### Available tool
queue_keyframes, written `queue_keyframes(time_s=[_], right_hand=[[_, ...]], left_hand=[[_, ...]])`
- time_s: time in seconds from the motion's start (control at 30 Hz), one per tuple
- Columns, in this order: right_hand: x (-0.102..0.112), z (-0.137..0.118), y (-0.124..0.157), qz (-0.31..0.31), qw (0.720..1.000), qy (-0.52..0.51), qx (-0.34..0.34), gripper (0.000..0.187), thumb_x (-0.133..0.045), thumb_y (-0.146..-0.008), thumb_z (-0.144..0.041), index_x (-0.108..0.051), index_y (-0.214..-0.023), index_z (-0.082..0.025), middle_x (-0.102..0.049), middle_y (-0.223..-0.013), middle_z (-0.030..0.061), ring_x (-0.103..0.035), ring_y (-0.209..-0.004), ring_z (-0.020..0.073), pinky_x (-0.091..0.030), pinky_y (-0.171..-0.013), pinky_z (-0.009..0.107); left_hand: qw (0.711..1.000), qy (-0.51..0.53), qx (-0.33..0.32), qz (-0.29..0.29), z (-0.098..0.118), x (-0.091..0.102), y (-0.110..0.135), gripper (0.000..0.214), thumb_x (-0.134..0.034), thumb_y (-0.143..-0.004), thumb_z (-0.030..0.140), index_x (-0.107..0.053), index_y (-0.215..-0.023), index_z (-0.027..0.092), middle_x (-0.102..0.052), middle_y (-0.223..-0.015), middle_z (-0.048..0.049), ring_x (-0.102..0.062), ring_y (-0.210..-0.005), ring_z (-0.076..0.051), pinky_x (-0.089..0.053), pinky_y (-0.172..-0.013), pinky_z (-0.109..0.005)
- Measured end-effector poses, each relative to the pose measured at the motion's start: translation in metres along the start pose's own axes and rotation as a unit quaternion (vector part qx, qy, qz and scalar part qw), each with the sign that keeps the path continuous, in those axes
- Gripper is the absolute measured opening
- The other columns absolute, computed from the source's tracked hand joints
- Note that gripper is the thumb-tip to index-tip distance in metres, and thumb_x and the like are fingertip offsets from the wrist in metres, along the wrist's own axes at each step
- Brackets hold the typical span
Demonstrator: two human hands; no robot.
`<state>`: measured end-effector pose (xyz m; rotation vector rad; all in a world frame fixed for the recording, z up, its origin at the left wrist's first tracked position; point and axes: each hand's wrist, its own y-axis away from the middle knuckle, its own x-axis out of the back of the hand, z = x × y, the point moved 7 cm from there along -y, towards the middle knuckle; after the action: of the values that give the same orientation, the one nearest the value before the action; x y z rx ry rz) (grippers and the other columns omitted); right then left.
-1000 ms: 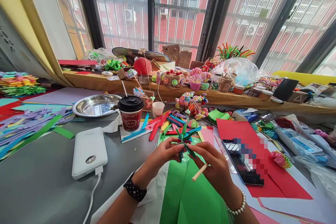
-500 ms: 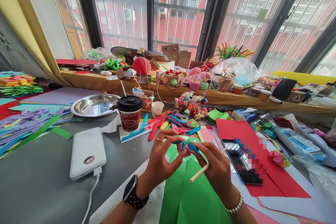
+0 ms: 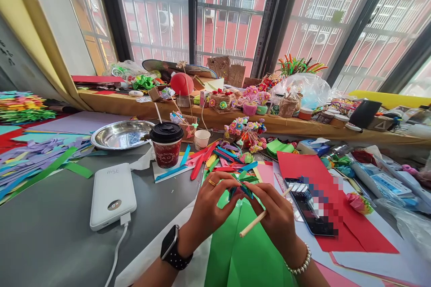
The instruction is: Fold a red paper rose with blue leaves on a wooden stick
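Note:
Between both hands is a small folded paper flower (image 3: 247,192) with blue, green and pink petals, partly covered by fingers. My left hand (image 3: 215,197), with a ring and a black watch, is closed on its left side by thumb and fingertips. My right hand (image 3: 274,208) pinches its right side. A thin wooden stick (image 3: 253,224) is also tucked in the right hand, slanting down to the left. Green paper sheets (image 3: 245,246) lie beneath the hands.
To the left are a white power bank (image 3: 112,195) with a cable, a lidded cup (image 3: 166,145) and a metal plate (image 3: 101,136). Right of the hands lie a phone (image 3: 311,210), red paper (image 3: 363,224) and a folded paper flower (image 3: 359,203). Paper strips (image 3: 205,159) are scattered behind.
The paper flower has turned in my fingers, showing more blue and green and less pink. My left hand has shifted slightly right, its fingertips nearer the right hand's.

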<state>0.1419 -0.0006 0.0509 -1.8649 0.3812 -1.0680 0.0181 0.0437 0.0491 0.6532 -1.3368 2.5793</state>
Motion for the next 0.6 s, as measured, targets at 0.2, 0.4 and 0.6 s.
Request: queue_keyframes(time_s=[0.2,0.4,0.6], right_hand=[[-0.0004,-0.0018,-0.0001,-0.001,1.000,-0.002,0.012,0.028,-0.047,-0.081,-0.012,-0.055,-0.107,-0.019,-0.061,-0.079,0.0057,-0.060,-0.069,0.0132,-0.051,-0.059,0.023],[-0.0025,-0.0041,0.0001,-0.005,1.000,-0.008,0.020,0.028,-0.045,-0.082,-0.014,-0.055,-0.108,-0.020,-0.061,-0.079,0.0056,-0.060,-0.069,0.0130,-0.051,-0.057,0.022],[-0.0011,-0.0028,-0.0005,-0.002,1.000,-0.004,0.012,0.026,-0.045,-0.082,-0.015,-0.057,-0.105,-0.020,-0.061,-0.078,0.0051,-0.060,-0.067,0.0129,-0.050,-0.059,0.023]], left_hand=[[1.000,0.016,0.006,-0.017,0.0007,-0.0008,-0.0028,0.016,-0.054,-0.074,0.015,-0.053,-0.089,0.020,-0.054,-0.089,-0.0049,-0.050,-0.088,-0.017,-0.042,-0.078,-0.031],[0.997,0.039,0.022,-0.059,0.0021,-0.0046,-0.0025,0.011,-0.048,-0.076,0.013,-0.050,-0.086,0.019,-0.051,-0.089,-0.0064,-0.048,-0.089,-0.018,-0.041,-0.078,-0.032],[0.997,0.033,0.026,-0.065,0.0016,-0.0051,-0.0021,0.008,-0.048,-0.076,0.013,-0.051,-0.082,0.018,-0.049,-0.087,-0.0063,-0.048,-0.087,-0.017,-0.041,-0.076,-0.030]])
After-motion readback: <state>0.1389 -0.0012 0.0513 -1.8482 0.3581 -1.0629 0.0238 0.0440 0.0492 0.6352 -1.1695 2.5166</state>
